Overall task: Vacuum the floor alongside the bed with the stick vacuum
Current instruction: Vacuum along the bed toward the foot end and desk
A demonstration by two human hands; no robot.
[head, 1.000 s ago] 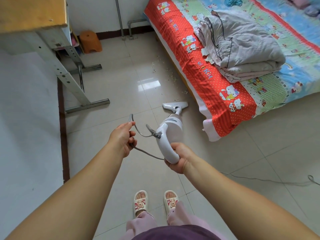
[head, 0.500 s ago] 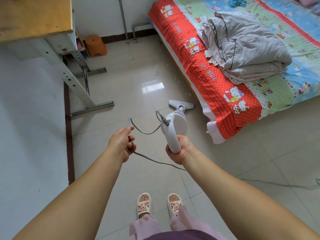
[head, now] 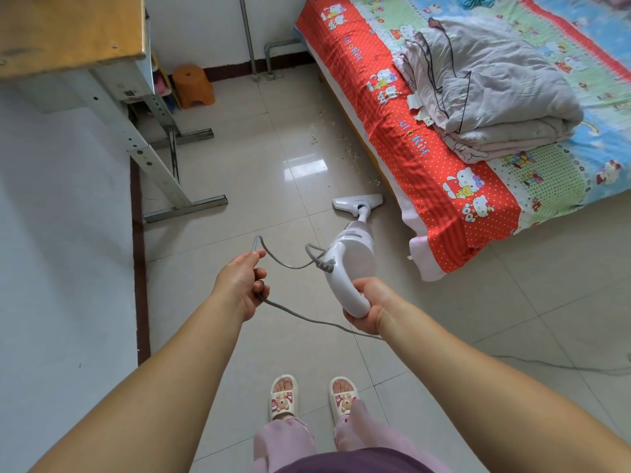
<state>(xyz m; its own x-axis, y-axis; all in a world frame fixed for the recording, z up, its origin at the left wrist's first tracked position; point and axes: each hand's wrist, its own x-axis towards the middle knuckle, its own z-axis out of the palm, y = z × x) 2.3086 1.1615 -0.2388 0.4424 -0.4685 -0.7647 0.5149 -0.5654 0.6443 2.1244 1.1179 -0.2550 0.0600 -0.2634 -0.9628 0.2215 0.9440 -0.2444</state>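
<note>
The right hand (head: 370,303) gripped the white stick vacuum (head: 348,257) by its handle, its head (head: 356,202) flat on the glossy tiled floor (head: 273,186) beside the bed (head: 426,158); the left hand (head: 239,281) held the grey cord (head: 290,264). Crumbs (head: 341,138) littered the tiles by the bed edge.

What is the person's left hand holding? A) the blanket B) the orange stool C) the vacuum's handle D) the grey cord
D: the left hand pinches a loop of the grey cord, while the right hand grips the handle of the white stick vacuum. The orange stool sits far off by the wall.
</note>
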